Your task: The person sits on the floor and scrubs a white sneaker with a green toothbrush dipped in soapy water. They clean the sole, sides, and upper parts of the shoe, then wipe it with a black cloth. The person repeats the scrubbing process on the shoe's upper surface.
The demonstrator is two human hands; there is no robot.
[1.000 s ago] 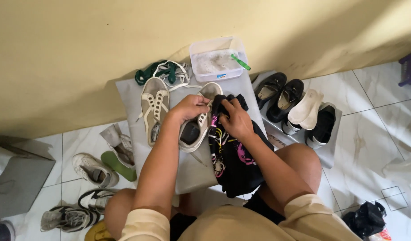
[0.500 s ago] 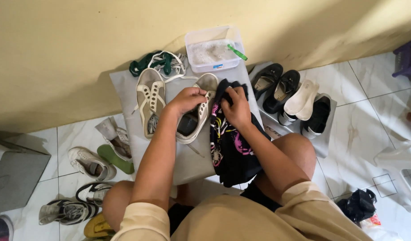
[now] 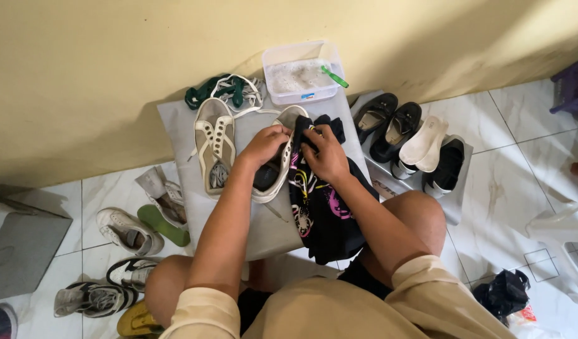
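Observation:
My left hand grips the side of a cream sneaker that lies on a grey mat. My right hand holds a black cloth with pink and yellow print bunched against that sneaker's rim. The cloth drapes down over my right knee. The matching cream sneaker lies upright just left of my left hand, laces loose.
A clear tub of soapy water with a green toothbrush stands by the yellow wall. Green and white laces lie beside it. Black shoes and white insoles sit right; several sneakers lie left. A black bag lies lower right.
The view has shifted slightly. Both hands stay on the sneaker, the right hand working the cloth a little along its rim.

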